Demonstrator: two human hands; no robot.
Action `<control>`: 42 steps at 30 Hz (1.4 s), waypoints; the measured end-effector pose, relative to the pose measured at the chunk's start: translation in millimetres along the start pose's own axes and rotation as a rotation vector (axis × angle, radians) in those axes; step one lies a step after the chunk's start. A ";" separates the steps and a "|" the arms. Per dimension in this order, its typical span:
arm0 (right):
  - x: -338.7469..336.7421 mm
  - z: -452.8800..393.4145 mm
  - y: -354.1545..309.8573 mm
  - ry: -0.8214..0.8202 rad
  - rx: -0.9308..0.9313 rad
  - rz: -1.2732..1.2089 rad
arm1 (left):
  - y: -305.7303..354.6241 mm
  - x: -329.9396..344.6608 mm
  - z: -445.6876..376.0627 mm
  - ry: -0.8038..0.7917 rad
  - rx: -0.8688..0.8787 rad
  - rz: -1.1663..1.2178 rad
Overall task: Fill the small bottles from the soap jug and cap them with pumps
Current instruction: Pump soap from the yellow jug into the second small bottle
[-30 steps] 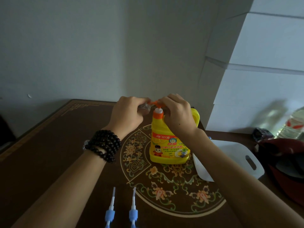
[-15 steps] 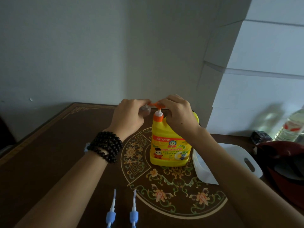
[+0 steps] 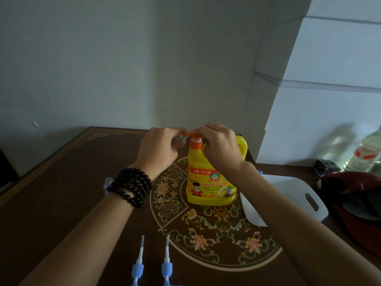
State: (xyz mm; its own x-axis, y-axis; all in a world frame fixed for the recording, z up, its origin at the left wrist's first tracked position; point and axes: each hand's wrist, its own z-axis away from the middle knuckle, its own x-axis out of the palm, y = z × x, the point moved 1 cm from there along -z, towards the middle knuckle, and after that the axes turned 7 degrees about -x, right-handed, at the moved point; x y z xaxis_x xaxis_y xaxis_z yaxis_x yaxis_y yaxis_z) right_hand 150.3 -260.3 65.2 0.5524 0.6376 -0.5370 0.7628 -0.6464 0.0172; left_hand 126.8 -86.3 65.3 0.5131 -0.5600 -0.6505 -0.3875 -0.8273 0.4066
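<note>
Working at a dark brown wooden worktop (image 3: 61, 203) with a painted floral medallion, we see a person filling a bottle from a tall yellow plastic soap jug (image 3: 208, 178) standing upright at the medallion's far edge. A white plastic tray with a cut-out handle (image 3: 288, 195) lies just right of the jug. The right hand (image 3: 220, 145) curls over the jug's orange pump head (image 3: 194, 139), fingers together on its top, apparently pressing. The left hand (image 3: 160, 149), a dark beaded bracelet (image 3: 132, 186) on its wrist, is closed around a small clear bottle (image 3: 180, 140) held against the spout; the fingers hide most of it, so we cannot tell how full it is. Two small blue-and-white pump tops (image 3: 152, 267) lie side by side at the near edge, well apart from the jug.

We judge the jug heavy and stable enough to stay put under one-handed pumping, best steadied at the neck or rear handle. The little bottle looks light and thin-walled, likely slick if soap runs over; a grip round its body, close beneath the mouth, should keep it lined up with the spout.
</note>
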 end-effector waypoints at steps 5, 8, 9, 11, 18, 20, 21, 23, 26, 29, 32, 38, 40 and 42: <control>-11.3 -20.5 3.3 -0.081 -0.009 0.004 | 7.5 -11.1 -9.5 0.007 0.001 -0.014; -13.6 -20.9 4.3 -0.056 0.000 0.000 | 8.5 -11.2 -7.3 0.019 0.010 0.005; -14.1 -20.6 4.5 -0.038 0.010 -0.008 | 8.6 -10.8 -7.2 0.023 0.015 0.005; -12.6 -20.1 2.9 0.001 0.039 -0.013 | 7.1 -9.5 -8.2 0.035 0.020 -0.002; -5.5 -6.6 -4.2 0.011 0.101 -0.066 | -2.3 4.4 2.4 -0.010 -0.006 0.015; -7.8 -5.4 -8.7 -0.007 0.116 -0.087 | -2.3 3.9 4.0 -0.019 -0.010 0.019; -10.6 -5.5 -10.8 -0.021 0.118 -0.095 | -1.7 2.5 3.2 -0.025 -0.010 0.028; -19.5 -8.1 -12.5 -0.057 0.103 -0.105 | 1.6 -3.4 0.2 -0.021 -0.009 0.053; -27.4 -20.8 -9.1 -0.112 0.072 -0.106 | 6.2 -12.0 -8.4 -0.015 0.001 0.018; -24.8 -23.2 -8.3 -0.133 0.051 -0.076 | 7.9 -14.1 -10.0 -0.028 0.001 -0.007; -19.3 -18.9 -5.3 -0.076 0.066 -0.049 | 6.9 -12.8 -9.7 -0.025 0.015 0.003; -9.9 -4.7 -8.9 -0.017 0.099 -0.094 | -2.1 2.6 -1.6 -0.034 0.013 -0.013; -8.7 -0.9 -9.8 -0.024 0.104 -0.095 | -4.5 5.4 1.0 -0.040 0.003 -0.006; -9.9 -3.7 -10.0 -0.040 0.110 -0.093 | -4.3 3.6 0.5 -0.042 -0.005 -0.005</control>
State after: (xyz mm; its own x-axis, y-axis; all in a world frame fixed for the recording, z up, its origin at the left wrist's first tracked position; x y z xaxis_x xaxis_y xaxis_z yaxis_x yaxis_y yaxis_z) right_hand 138.4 -258.6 73.4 0.4660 0.6810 -0.5649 0.7674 -0.6289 -0.1251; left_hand 130.0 -84.8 61.0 0.4822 -0.5534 -0.6791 -0.3813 -0.8305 0.4060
